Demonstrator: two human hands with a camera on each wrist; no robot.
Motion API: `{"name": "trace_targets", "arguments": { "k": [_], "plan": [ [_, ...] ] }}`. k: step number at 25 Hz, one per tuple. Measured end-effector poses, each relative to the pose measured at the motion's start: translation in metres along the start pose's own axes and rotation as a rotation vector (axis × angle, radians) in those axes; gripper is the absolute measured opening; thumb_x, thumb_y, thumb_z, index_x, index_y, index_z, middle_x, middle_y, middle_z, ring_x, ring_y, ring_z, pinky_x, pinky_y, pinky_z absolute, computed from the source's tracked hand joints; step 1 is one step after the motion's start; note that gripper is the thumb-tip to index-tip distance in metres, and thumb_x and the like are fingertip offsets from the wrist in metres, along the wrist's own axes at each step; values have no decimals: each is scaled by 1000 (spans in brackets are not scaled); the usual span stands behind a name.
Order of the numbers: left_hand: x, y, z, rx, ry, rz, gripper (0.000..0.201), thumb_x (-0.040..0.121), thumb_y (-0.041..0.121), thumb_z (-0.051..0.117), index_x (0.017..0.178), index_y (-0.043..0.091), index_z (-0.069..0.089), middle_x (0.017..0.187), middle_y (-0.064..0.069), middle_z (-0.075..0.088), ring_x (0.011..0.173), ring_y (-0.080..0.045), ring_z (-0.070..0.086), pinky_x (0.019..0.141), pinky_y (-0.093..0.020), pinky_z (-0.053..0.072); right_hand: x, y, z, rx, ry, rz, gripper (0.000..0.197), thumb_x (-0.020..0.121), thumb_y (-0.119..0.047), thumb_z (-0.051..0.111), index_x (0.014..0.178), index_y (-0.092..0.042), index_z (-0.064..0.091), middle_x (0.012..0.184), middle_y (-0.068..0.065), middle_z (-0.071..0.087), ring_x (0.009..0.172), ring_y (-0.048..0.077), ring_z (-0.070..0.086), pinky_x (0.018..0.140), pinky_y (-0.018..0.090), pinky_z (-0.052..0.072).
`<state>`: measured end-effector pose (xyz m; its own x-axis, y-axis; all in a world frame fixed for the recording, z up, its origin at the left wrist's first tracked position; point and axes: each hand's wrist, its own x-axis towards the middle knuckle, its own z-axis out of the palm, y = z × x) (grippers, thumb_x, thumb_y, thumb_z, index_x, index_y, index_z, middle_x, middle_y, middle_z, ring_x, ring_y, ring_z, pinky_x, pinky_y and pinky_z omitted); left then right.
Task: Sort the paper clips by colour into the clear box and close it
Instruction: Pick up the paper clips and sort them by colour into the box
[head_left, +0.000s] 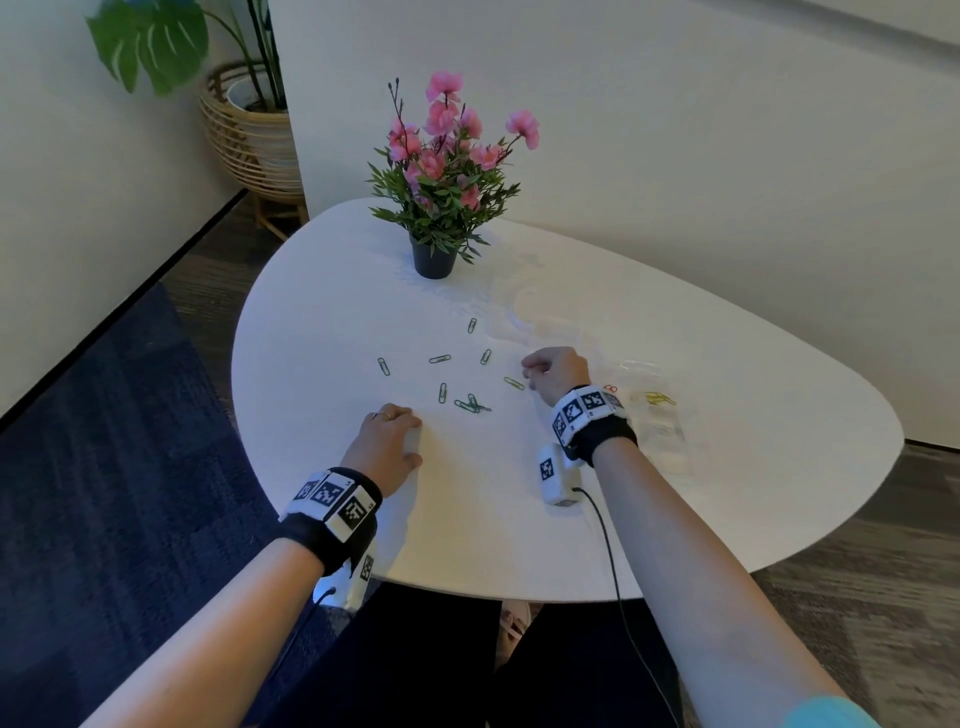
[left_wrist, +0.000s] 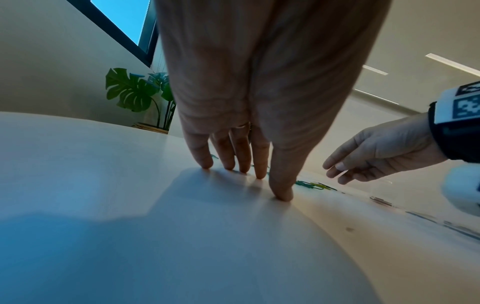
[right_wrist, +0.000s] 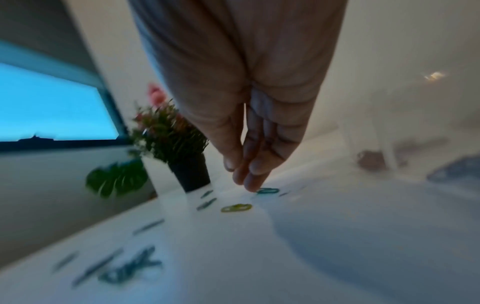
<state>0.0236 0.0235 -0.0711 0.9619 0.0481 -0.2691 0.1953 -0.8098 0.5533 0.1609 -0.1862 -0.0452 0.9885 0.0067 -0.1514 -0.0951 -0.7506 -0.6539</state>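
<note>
We read no words, brands or numbers anywhere. Only signs: black-and-white square code markers on left wristband (head_left: 332, 500), lower left of head view, and on right wristband (head_left: 584, 415), centre right. Same kind of marker on small white unit (head_left: 551, 473) below right wrist. Patterns carry no letters or digits we can make out.

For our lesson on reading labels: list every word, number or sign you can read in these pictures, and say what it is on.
None can be read.
Wristbands: black-and-white square code patterns only, no letters or numbers.
Clear box: no label shows.
Flower pot: plain, no print.
</note>
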Motion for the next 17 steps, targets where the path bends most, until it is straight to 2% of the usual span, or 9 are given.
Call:
{"name": "trace_targets", "arguments": {
  "k": [2, 5, 7, 9, 11, 12, 14, 15, 17],
  "plan": [
    [0, 0, 0, -6, -3, 0, 50, 87, 15, 61, 135, 11, 47, 145, -5, 37, 133, -26, 33, 113, -35, 30, 0, -3, 6, -184, -60, -97, 26, 90, 1, 53, 107, 0, 72, 111, 17, 70, 99, 27, 67, 89, 26, 52],
    [0, 1, 0, -8, -3, -4, 50, 87, 15, 61, 134, 12, 47, 145, -5, 37, 134, -25, 33, 113, -34, 29, 3, -6, 19, -335, -139, -118, 28, 86, -2, 60, 112, 3, 69, 115, 19, 69, 105, 31, 66, 92, 36, 54],
    [0, 1, -1, -6, -1, -5, 50, 87, 15, 62, 134, 12, 47, 145, -5, 37, 134, -25, 33, 113, -35, 29, 5, -11, 23, -366, -168, -78, 21, 87, -6, 63, 102, 6, 71, 102, 21, 71, 96, 33, 68, 87, 39, 56],
    [1, 1, -1, 2, 2, 1, 50, 87, 15, 62, 134, 12, 47, 145, -5, 38, 134, -25, 33, 113, -35, 30, 3, -14, 25, -449, -177, -71, 17, 89, -9, 61, 77, 1, 67, 77, 17, 67, 73, 31, 66, 72, 35, 57],
    [2, 0, 0, 12, 4, 2, 50, 86, 16, 62, 134, 12, 47, 145, -6, 38, 133, -26, 34, 113, -36, 30, 1, -9, 32, -552, -237, -110, 38, 92, -10, 56, 56, -9, 44, 55, 7, 46, 52, 24, 50, 62, 31, 49],
    [2, -1, 1, 15, 2, 1, 51, 86, 16, 63, 134, 12, 47, 145, -6, 38, 133, -26, 34, 113, -36, 30, -5, -9, 34, -589, -290, -155, 42, 93, -10, 53, 54, -12, 38, 52, 5, 41, 49, 23, 45, 67, 33, 51],
    [2, -1, 1, 9, 5, 2, 50, 86, 16, 63, 134, 12, 47, 144, -5, 39, 133, -26, 34, 113, -36, 30, -20, -11, 18, -542, -308, -202, 32, 95, -8, 46, 63, -8, 50, 63, 8, 54, 57, 24, 51, 83, 37, 52],
    [2, -1, 0, 3, 8, 4, 50, 86, 15, 63, 134, 12, 48, 144, -5, 39, 133, -26, 34, 113, -36, 30, -23, -10, 3, -459, -270, -178, 23, 95, -9, 44, 78, -3, 59, 78, 12, 61, 69, 26, 57, 83, 35, 50],
    [3, -2, 1, -6, 8, 6, 49, 86, 15, 63, 133, 12, 49, 144, -6, 39, 133, -26, 34, 113, -36, 30, -20, 4, -37, -349, -12, -81, 21, 93, -9, 45, 101, 2, 62, 101, 18, 64, 91, 32, 61, 76, 30, 44]
  ]
}}
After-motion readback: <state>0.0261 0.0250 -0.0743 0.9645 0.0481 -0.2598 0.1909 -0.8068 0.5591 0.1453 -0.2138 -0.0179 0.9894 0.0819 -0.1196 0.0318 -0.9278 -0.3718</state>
